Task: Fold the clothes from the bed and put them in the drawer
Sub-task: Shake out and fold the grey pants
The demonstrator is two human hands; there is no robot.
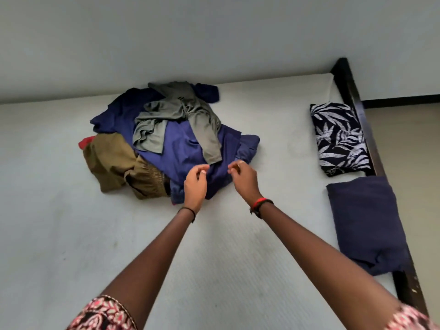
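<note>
On the bed (71,234), clothes (181,144) lie beneath left hand (195,184) and right hand (243,178).

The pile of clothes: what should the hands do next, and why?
Probably pinch the blue garment at its near edge and draw it off the pile. The left hand and right hand hover over it, seemingly empty, and a grey shirt lies across it farther back.

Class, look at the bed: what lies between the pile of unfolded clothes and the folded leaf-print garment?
Only bare mattress; the head view shows no item between the pile of unfolded clothes and the folded leaf-print garment.
</note>
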